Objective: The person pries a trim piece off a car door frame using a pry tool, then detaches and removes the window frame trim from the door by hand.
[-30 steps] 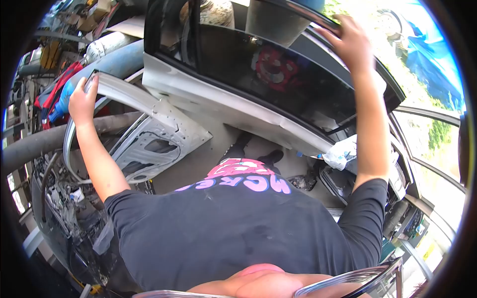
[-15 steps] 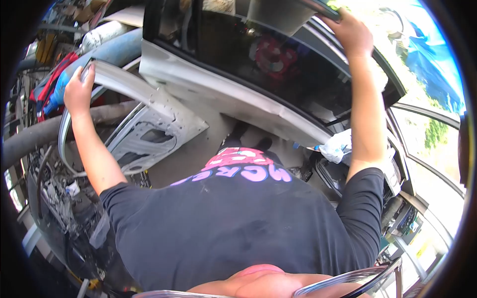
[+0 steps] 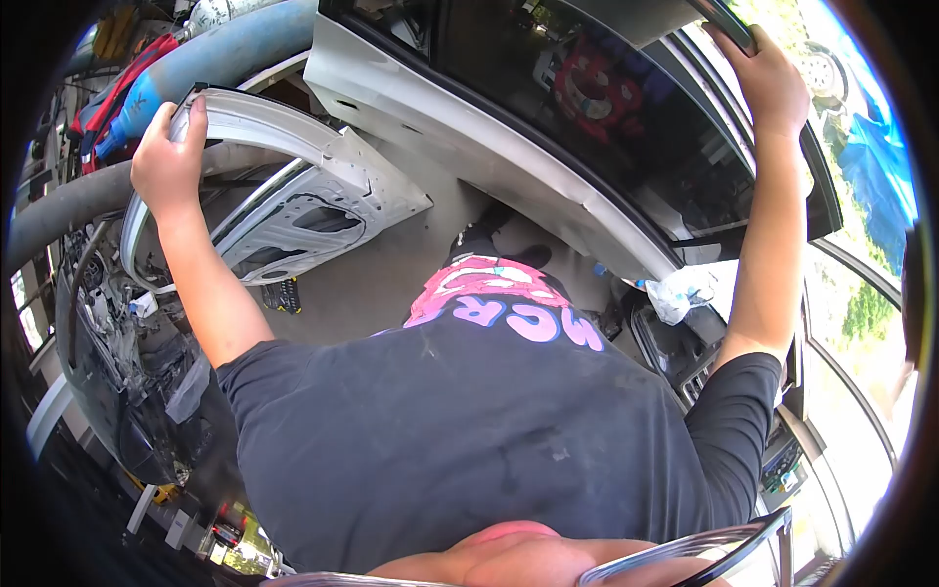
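Observation:
My left hand is closed round the upper corner of the curved window frame on a stripped silver car door, which leans at the left with its cut-outs showing. My right hand is closed over the top edge of the window frame on a second silver car door. That door stands across the top of the view, its dark window glass reflecting the red print of my shirt. The fingertips of my right hand are partly hidden behind the frame.
Blue gas cylinder lies behind the stripped door. Left of me is a heap of car parts. A white plastic bag sits on a dark door trim panel at right. A blue tarp hangs beyond.
Both doors and both hands appear farther right in view, the right hand most clearly. My feet show in a different position. Each hand keeps its hold.

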`<state>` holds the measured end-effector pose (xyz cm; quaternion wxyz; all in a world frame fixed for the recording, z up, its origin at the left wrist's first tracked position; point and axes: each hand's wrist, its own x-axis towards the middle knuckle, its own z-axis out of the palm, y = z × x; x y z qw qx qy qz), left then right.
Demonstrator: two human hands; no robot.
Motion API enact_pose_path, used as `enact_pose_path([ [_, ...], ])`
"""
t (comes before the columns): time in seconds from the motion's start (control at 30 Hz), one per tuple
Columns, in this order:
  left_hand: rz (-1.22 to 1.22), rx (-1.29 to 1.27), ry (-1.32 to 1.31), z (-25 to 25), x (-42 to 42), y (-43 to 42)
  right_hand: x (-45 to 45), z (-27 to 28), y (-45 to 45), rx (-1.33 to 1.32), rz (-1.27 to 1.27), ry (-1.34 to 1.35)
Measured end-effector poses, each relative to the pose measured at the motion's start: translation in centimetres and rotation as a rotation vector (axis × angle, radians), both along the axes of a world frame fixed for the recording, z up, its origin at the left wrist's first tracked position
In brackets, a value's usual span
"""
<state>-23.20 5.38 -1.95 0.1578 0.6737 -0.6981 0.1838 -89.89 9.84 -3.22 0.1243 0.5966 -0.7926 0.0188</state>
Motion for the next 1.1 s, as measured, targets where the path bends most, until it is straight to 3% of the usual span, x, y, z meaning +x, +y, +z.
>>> enact_pose_path([
  [0.33,-0.233,-0.137,0.028,1.7,-2.9,11.8,-1.3,1.2,0.2,0.055,0.108,-0.092],
  [0.43,-0.268,-0.126,0.034,2.1,-3.5,15.5,-2.8,0.6,-0.9,0.188,0.109,-0.082],
  [0.53,-0.315,-0.160,0.018,2.5,-4.3,19.2,-3.1,0.2,-0.7,0.051,0.220,-0.045],
  [0.67,-0.324,-0.100,0.020,3.0,-5.3,24.3,1.0,2.6,1.9,-0.093,0.187,-0.333],
  [0.77,-0.359,-0.149,0.005,2.7,-5.0,27.3,1.6,3.2,2.6,-0.173,0.300,-0.186],
  [1.03,-0.354,-0.216,0.020,2.4,-5.6,33.6,0.9,2.2,2.3,-0.253,0.365,-0.180],
  [1.1,-0.371,-0.224,0.034,2.4,-5.9,34.6,1.4,3.3,2.5,-0.127,0.232,-0.215],
])
